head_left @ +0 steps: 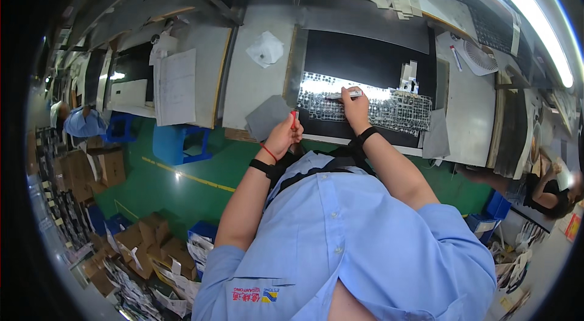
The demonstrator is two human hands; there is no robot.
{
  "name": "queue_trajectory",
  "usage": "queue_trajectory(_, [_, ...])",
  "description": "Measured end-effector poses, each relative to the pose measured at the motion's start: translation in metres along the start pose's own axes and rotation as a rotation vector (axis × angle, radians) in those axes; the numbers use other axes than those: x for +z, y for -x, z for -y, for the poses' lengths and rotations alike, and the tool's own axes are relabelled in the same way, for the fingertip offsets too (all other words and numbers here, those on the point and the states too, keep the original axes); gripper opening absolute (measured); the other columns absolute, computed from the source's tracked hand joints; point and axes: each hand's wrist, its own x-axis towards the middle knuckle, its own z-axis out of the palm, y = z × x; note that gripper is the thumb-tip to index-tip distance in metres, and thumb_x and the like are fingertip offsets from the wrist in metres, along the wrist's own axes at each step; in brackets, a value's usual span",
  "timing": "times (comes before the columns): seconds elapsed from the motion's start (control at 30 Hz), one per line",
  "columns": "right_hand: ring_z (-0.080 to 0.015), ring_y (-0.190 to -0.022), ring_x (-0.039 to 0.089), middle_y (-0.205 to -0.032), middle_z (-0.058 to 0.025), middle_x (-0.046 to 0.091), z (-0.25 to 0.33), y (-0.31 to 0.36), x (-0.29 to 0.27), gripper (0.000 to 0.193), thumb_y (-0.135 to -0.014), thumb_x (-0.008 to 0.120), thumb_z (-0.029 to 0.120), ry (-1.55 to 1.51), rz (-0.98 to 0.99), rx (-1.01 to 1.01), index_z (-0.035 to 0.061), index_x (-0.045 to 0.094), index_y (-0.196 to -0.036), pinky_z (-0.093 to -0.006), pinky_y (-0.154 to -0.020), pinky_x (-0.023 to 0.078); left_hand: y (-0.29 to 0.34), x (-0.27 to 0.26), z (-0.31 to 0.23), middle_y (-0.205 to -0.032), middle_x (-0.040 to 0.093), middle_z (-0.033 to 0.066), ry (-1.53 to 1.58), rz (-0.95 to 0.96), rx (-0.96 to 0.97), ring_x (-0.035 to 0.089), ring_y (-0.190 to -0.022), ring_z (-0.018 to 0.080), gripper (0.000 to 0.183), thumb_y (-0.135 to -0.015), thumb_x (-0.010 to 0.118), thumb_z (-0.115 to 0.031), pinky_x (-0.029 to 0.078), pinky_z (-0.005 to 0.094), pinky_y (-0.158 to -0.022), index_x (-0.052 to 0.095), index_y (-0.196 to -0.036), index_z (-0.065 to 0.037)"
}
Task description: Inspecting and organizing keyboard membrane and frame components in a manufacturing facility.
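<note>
My right fingers point(347, 93) pinch a white pen point(354, 95); my left fingers point(296, 129) enclose a red item point(294, 115). Uneven pressure could skew the patterned sheet point(389, 112) toward the counter's point(468, 111) near edge.

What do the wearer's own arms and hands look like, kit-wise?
Left hand and right hand: both ungloved. Short light-blue shirt sleeves. Black wristbands on both sides, plus a thin red cord bracelet on the left, nearer the hand.

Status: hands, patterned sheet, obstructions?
Right hand gripping marker over patterned sheet; left hand holding small red piece, off sheet. Sheet on black surface. Silvery strips by its far edge, right of marker.
</note>
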Motion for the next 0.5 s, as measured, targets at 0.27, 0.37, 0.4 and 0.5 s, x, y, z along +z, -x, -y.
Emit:
queue_trajectory(0.27, [-0.0166, -0.059, 0.060, -0.064, -0.0082, 0.063, -0.007, 0.002, -0.003, 0.026, -0.085, 0.067, 0.026, 0.105, -0.039, -0.022, 0.0020, 0.061, -0.077, -0.0304, -0.059, 0.047, 0.000, -0.001, 0.008, -0.077, 0.054, 0.0000, -0.178, -0.036, -0.060, 0.052, -0.068, 0.0087, 0.036, -0.101, 0.035, -0.042, 0.043, 0.0223, -0.064, 0.049, -0.087, -0.011])
queue_trajectory(0.37, [-0.0172, -0.060, 0.061, -0.065, -0.0088, 0.064, -0.008, 0.001, -0.004, 0.025, -0.084, 0.067, 0.026, 0.110, -0.049, -0.031, 0.0021, 0.061, -0.077, -0.0304, -0.059, 0.047, -0.001, 0.005, 0.008, -0.076, 0.054, -0.0002, -0.186, -0.030, -0.066, 0.051, -0.068, 0.0086, 0.036, -0.101, 0.036, -0.041, 0.042, 0.0221, -0.064, 0.050, -0.086, -0.011])
queue_trajectory(0.4, [-0.0172, -0.060, 0.061, -0.065, -0.0088, 0.064, -0.007, 0.002, -0.004, 0.025, -0.084, 0.067, 0.026, 0.110, -0.048, -0.029, 0.0021, 0.061, -0.077, -0.0304, -0.059, 0.047, -0.001, 0.003, 0.010, -0.076, 0.054, -0.0002, -0.185, -0.032, -0.068, 0.051, -0.068, 0.0086, 0.036, -0.101, 0.036, -0.041, 0.042, 0.0221, -0.064, 0.050, -0.086, -0.011])
queue_trajectory(0.5, [-0.0171, -0.059, 0.061, -0.065, -0.0091, 0.064, -0.003, 0.004, -0.003, 0.024, -0.084, 0.068, 0.025, 0.134, -0.045, -0.027, 0.0021, 0.061, -0.077, -0.0304, -0.058, 0.046, -0.003, 0.001, 0.014, -0.079, 0.054, 0.0008, -0.255, -0.019, -0.085, 0.052, -0.070, 0.0111, 0.035, -0.101, 0.036, -0.040, 0.043, 0.0243, -0.067, 0.050, -0.088, -0.011])
